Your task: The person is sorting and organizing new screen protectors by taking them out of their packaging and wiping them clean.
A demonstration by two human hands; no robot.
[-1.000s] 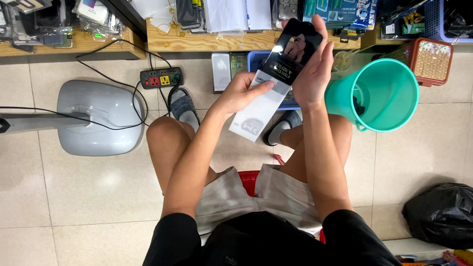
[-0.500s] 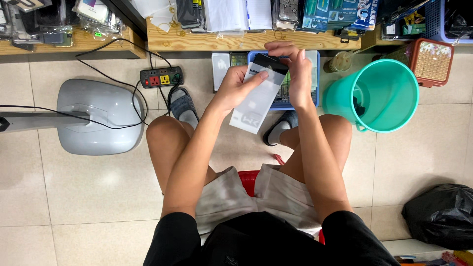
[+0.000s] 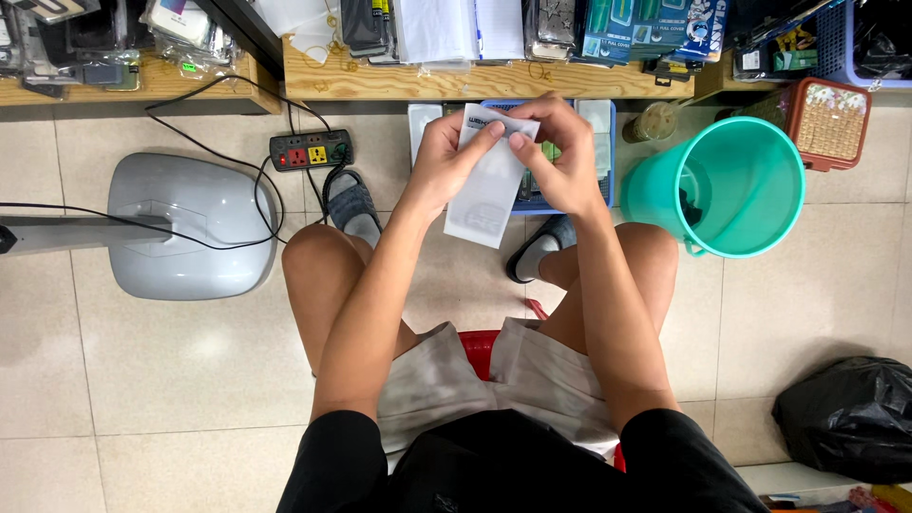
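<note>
Flat glossy white packet (image 3: 489,180), pinched at its top by left hand (image 3: 446,166) and right hand (image 3: 560,157) grip.

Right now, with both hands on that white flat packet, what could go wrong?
Both hands, left hand and right hand, pinch only the top edge of the white flat plastic packet; it might slip and drop into the blue plastic basket below or land near the open teal plastic bucket.

Glossy plastic packet (image 3: 489,180), smooth teal plastic bucket (image 3: 750,190), rough wooden shelf (image 3: 475,84).
</note>
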